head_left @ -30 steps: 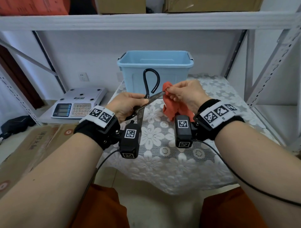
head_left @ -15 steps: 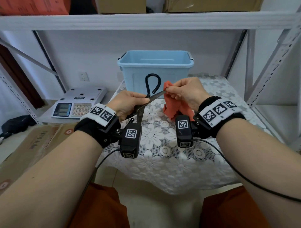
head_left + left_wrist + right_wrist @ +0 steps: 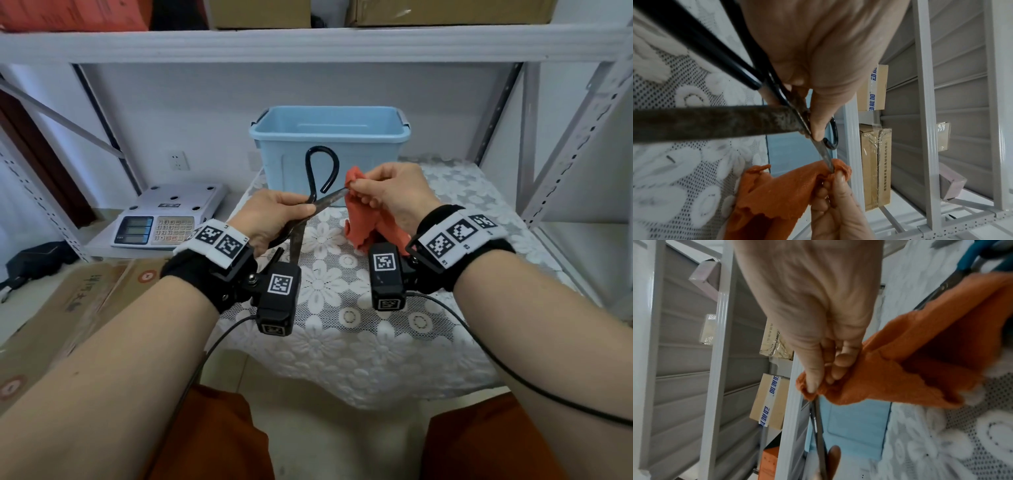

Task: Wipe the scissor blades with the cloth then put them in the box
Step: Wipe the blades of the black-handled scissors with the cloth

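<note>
Your left hand [image 3: 274, 219] grips the open scissors [image 3: 310, 209], your right hand [image 3: 390, 198] pinches the orange cloth [image 3: 363, 222] around one blade, before the blue box [image 3: 329, 154].

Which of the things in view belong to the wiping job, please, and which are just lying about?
Part of the job: scissors, held open in the left hand; orange cloth, pinched round one blade by the right hand; blue box.

Lying about: scale, cardboard boxes, lace tablecloth.
</note>
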